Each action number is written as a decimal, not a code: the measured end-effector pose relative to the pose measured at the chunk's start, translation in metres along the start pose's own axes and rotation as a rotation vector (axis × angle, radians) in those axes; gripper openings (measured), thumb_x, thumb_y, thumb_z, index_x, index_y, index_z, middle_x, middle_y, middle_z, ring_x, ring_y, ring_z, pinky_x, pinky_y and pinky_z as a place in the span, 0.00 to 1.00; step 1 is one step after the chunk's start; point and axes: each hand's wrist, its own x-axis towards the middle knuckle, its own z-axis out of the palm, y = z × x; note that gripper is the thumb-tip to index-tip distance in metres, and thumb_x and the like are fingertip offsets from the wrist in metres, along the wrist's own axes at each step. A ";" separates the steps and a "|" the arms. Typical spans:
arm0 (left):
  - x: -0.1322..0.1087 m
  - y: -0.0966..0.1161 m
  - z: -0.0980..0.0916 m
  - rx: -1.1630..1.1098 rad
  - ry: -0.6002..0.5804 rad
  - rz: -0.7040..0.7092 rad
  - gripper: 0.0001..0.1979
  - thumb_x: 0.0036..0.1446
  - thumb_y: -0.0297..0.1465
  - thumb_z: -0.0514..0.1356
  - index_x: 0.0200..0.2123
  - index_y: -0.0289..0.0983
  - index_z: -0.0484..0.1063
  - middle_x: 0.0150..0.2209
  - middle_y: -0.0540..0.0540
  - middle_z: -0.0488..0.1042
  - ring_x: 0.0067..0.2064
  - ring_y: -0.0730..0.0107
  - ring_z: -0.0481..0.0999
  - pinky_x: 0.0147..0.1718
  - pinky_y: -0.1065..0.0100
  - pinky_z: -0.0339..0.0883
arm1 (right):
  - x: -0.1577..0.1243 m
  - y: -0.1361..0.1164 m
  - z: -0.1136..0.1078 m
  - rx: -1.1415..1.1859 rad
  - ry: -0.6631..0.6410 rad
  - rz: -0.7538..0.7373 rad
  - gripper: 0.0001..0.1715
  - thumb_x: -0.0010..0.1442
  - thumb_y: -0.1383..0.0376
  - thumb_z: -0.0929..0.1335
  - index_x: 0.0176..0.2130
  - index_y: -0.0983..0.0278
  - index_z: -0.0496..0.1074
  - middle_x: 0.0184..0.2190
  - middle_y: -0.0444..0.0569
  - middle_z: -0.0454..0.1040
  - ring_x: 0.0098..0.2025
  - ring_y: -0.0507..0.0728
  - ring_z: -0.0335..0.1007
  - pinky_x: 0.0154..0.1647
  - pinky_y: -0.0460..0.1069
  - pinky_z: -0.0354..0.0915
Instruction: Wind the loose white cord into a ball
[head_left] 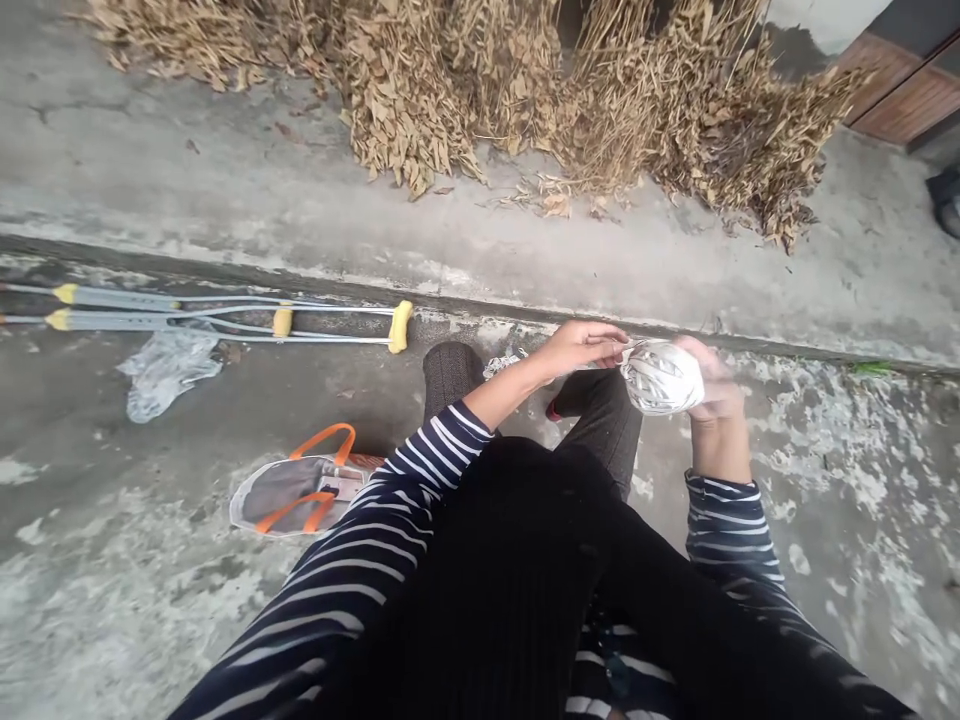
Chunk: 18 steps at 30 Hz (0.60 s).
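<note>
A white ball of wound flat cord (661, 378) is in front of my right knee. My right hand (718, 385) grips it from its right side; the fingers are partly behind the ball and smeared by motion. On the ball's left, my left hand (583, 346) has its fingers pinched on a strand of the cord, close to the wound surface. A small heap of loose white strands (504, 364) shows on the ground between my knees, partly hidden by my left forearm.
To the left, a pair of crutches (300, 310) with yellow pads lies beside a low concrete step (465, 245). A crumpled clear plastic bag (169, 370) touches them. Nearer me is a grey bag with orange handles (281, 490). Dried leafy stalks (540, 90) lie along the back.
</note>
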 end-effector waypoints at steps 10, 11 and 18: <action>-0.023 0.045 -0.023 0.368 -0.057 -0.073 0.07 0.59 0.29 0.69 0.31 0.31 0.83 0.31 0.44 0.82 0.32 0.75 0.78 0.39 0.70 0.71 | -0.015 -0.014 0.039 -0.175 -0.260 -0.034 0.37 0.39 0.55 0.86 0.50 0.53 0.84 0.57 0.49 0.80 0.61 0.66 0.75 0.65 0.59 0.69; -0.024 0.048 -0.025 0.351 -0.046 -0.089 0.07 0.60 0.30 0.69 0.31 0.31 0.83 0.32 0.43 0.82 0.32 0.75 0.77 0.37 0.70 0.71 | -0.013 -0.013 0.041 -0.182 -0.264 -0.046 0.37 0.39 0.53 0.86 0.50 0.53 0.84 0.56 0.49 0.80 0.61 0.66 0.75 0.65 0.59 0.69; -0.026 0.052 -0.047 0.229 -0.099 -0.305 0.18 0.60 0.39 0.72 0.25 0.32 0.76 0.21 0.48 0.72 0.23 0.78 0.70 0.24 0.73 0.64 | -0.004 -0.002 0.055 -0.161 -0.330 -0.089 0.39 0.43 0.57 0.86 0.55 0.52 0.82 0.55 0.48 0.81 0.60 0.63 0.75 0.67 0.58 0.68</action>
